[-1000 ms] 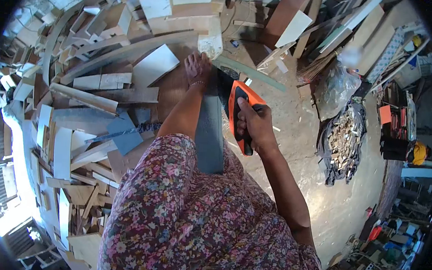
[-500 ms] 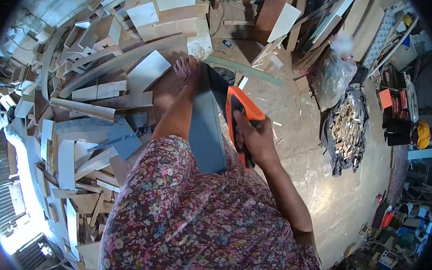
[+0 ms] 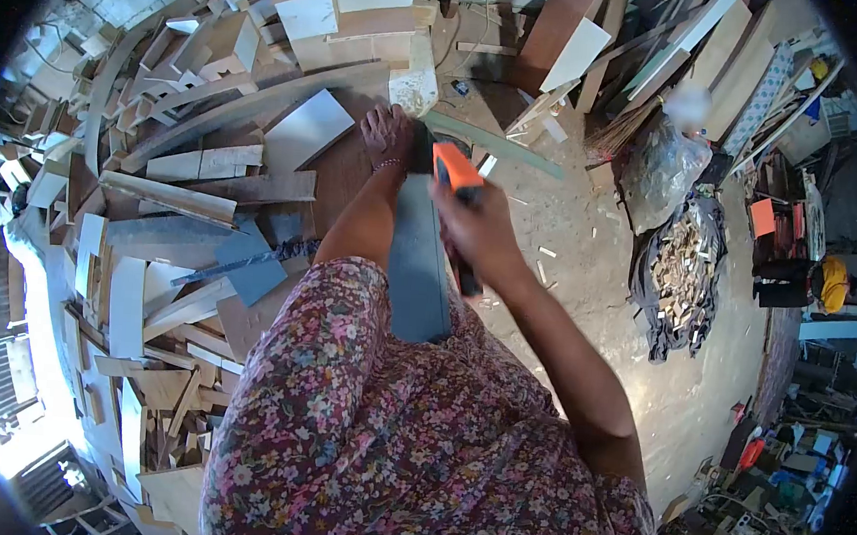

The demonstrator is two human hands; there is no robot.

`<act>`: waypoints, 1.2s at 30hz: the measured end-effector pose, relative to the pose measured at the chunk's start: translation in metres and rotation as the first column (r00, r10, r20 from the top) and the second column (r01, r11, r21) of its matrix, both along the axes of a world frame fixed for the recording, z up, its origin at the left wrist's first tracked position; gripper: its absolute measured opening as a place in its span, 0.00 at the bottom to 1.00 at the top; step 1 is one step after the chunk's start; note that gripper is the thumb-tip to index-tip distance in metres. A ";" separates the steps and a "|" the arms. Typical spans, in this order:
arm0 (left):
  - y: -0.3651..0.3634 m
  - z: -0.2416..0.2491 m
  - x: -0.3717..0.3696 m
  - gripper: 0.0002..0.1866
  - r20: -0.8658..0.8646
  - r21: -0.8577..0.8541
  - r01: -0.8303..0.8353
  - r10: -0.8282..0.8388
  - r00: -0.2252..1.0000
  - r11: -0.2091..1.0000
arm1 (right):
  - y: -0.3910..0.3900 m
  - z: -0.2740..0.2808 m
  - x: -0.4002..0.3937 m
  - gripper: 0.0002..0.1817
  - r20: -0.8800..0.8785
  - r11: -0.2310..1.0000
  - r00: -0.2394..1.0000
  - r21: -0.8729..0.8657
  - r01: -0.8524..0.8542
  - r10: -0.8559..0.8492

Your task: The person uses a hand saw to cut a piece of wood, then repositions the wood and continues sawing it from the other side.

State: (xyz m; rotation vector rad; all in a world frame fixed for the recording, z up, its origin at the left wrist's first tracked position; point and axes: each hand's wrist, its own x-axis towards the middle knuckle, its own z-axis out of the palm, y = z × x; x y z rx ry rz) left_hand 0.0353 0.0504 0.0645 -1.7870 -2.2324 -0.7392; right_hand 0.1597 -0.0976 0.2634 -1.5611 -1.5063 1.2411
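My right hand [image 3: 483,234] is wrapped round the orange and black handle of a handsaw [image 3: 457,166], over the right edge of a blue-grey board [image 3: 417,267]. Only a short dark stretch of the blade shows near the board's far end; how deep it sits cannot be made out. My left hand [image 3: 386,137], with a beaded bracelet at the wrist, lies with fingers spread at the far left edge of the board, close to the blade. The near end of the board reaches my flowered clothing.
Wood offcuts [image 3: 207,168] lie heaped on the left. A pale green strip [image 3: 497,143] lies beyond the board. On the right, a dark sack [image 3: 683,275] holds small wood scraps, near a clear plastic bag [image 3: 669,170]. Planks [image 3: 564,38] lean at the back; a person in yellow [image 3: 833,286] is far right.
My right hand has pushed the handsaw forward and to the left, so its handle is closer to my left hand and less blade shows. The left hand keeps its place on the board.
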 end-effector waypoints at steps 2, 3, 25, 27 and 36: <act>0.000 -0.005 0.001 0.10 0.007 0.017 0.002 -0.003 1.000 1.000 | -0.037 0.014 0.008 0.13 -0.204 0.999 0.979 0.016 0.035 -0.031; 0.002 -0.010 0.001 0.09 -0.016 0.094 -0.012 0.013 1.000 0.995 | -0.047 0.014 0.014 0.13 -0.203 0.999 0.979 0.018 0.033 -0.029; -0.069 -0.003 -0.009 0.22 0.092 -0.002 0.352 -0.350 0.932 0.936 | -0.071 0.011 0.026 0.09 -0.354 0.964 0.916 -0.244 0.106 -0.190; -0.075 -0.014 -0.009 0.21 0.025 -0.014 0.388 -0.388 0.921 0.921 | -0.072 0.005 0.027 0.09 -0.325 0.977 0.933 -0.190 0.094 -0.153; -0.095 -0.012 -0.006 0.25 0.050 -0.146 0.381 -0.378 0.925 0.913 | -0.070 -0.012 0.031 0.17 -0.213 0.994 0.972 0.023 0.104 -0.097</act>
